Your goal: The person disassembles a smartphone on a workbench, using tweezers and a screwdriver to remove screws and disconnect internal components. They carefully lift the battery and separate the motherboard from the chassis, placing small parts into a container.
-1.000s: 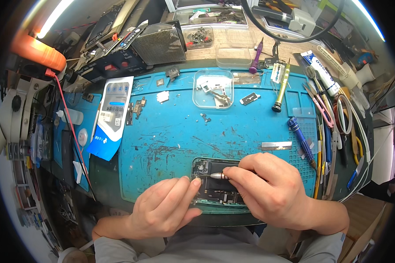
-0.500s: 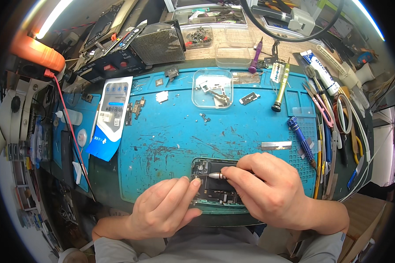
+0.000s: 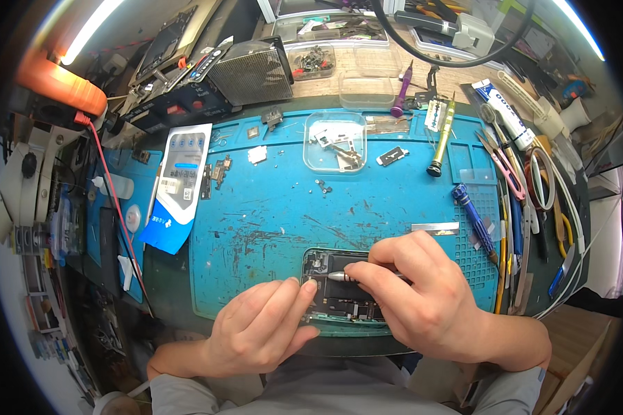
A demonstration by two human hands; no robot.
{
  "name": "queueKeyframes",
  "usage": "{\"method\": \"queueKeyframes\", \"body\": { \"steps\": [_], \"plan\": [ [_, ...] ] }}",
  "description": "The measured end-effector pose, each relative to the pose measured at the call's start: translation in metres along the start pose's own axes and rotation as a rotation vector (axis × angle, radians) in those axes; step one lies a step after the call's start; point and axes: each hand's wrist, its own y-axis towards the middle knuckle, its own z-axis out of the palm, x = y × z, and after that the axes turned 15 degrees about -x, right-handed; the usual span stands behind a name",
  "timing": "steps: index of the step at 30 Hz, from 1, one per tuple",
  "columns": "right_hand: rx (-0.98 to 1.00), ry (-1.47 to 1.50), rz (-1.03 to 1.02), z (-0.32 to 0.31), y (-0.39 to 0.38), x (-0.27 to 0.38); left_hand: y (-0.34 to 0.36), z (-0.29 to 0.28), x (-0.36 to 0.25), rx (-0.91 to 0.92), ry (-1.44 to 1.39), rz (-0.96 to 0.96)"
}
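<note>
An opened phone (image 3: 349, 308) lies on the blue work mat (image 3: 256, 228) close to me, its dark battery and inner boards showing. My right hand (image 3: 429, 297) is closed around a slim silver-tipped screwdriver (image 3: 340, 276), held almost flat over the phone and pointing left. The tip reaches toward the phone's left part; whether it sits in a screw cannot be made out. My left hand (image 3: 266, 321) is at the phone's left side, fingers together, with a fingertip on the phone near the screwdriver tip and the thumb by its lower corner. My hands cover part of the phone.
A clear plastic box (image 3: 336, 142) with small metal parts stands farther back, loose screws (image 3: 323, 186) before it. A blue screwdriver (image 3: 473, 214), a metal strip (image 3: 436, 227) and pink-handled scissors (image 3: 502, 166) lie right. Left is a blue-and-white packet (image 3: 178, 187).
The view has shifted slightly. Both hands keep nearly the same pose, the right fingers moving a little on the screwdriver over the phone.
</note>
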Motion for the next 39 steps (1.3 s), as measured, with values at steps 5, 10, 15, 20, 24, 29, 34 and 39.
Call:
{"method": "queueKeyframes", "body": {
  "steps": [5,10,15,20,24,29,34,39],
  "plan": [
    [0.033,-0.013,-0.061,-0.001,-0.002,-0.005,0.0,0.0,0.001,-0.001,-0.013,-0.009],
    [0.033,-0.048,-0.061,0.002,-0.004,-0.004,-0.001,0.001,0.0,-0.017,-0.02,-0.023],
    [0.035,-0.019,-0.048,0.002,-0.003,-0.004,0.001,0.003,-0.001,-0.025,0.006,-0.01],
    [0.034,-0.042,-0.062,0.0,0.001,-0.001,0.0,0.004,-0.003,-0.046,0.014,-0.025],
    [0.021,-0.042,0.011,0.004,-0.002,0.003,0.0,0.004,-0.002,-0.054,0.016,-0.023],
    [-0.008,-0.008,0.038,0.004,0.003,0.004,0.001,0.004,-0.002,-0.049,0.014,-0.017],
    [-0.027,-0.062,0.026,0.01,-0.002,0.006,0.001,0.004,-0.001,-0.05,0.016,-0.009],
    [0.002,-0.066,0.041,0.004,0.002,0.008,0.001,0.005,-0.001,-0.059,0.004,-0.018]
  ]
}}
